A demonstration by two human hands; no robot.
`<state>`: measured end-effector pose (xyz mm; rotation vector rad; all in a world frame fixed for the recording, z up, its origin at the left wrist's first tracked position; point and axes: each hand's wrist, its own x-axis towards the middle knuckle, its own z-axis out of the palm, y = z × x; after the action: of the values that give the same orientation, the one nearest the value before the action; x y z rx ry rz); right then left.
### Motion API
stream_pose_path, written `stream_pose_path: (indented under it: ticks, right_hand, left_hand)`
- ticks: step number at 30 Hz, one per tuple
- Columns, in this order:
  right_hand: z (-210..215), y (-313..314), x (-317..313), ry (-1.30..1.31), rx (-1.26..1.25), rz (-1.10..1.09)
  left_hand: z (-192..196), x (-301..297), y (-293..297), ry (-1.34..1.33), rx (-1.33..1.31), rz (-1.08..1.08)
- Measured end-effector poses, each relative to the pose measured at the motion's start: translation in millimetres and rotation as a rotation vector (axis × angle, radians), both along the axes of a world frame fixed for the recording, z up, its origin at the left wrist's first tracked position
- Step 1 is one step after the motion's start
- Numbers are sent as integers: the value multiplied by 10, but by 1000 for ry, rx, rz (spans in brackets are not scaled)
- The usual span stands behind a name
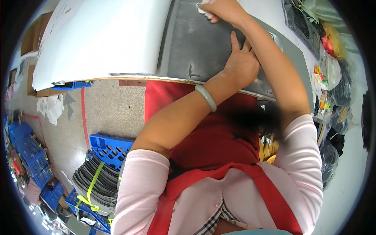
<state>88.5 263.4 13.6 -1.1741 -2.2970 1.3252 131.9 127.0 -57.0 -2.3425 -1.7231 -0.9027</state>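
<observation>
From here I am seeing the right hand (220,9) gripping a small white item (201,9), fingers closed on it, at the dark grey sheet (199,43). This sheet is lying beside a white sheet (102,39). The left hand (243,64) is resting on the grey one, fingers parted.

text: none readable | sign: grey arrow (69,105) on floor (111,103)

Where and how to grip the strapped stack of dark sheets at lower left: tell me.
Probably best by the yellow-green strap where it crosses the stack of dark sheets, coming from above: that side is exposed, and the strap spans the curved edges. Its tightness can't be judged.
</observation>
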Motion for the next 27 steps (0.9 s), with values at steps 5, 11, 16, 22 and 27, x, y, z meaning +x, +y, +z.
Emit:
stream_pose_path:
  ticks: [5, 11, 16, 22, 27]
  right_hand:
    - [167, -765, 401, -15, -160, 61]
    - [288, -1399, 358, -164, -97, 207]
    - [242, -1430, 375, -169, -63, 216]
    - [286, -1571, 467, -358, 207, 335]
    - [318, -1758, 528, -702, 770, 127]
  left_hand:
    - [72, -9, 36, -96, -156, -92]
    - [-139, 5, 9, -93, -5, 16]
    - [37, 109, 71, 96, -213, 20]
    - [-240, 95, 128, -34, -14, 61]
    - [-173, 87, 89, -5, -67, 71]
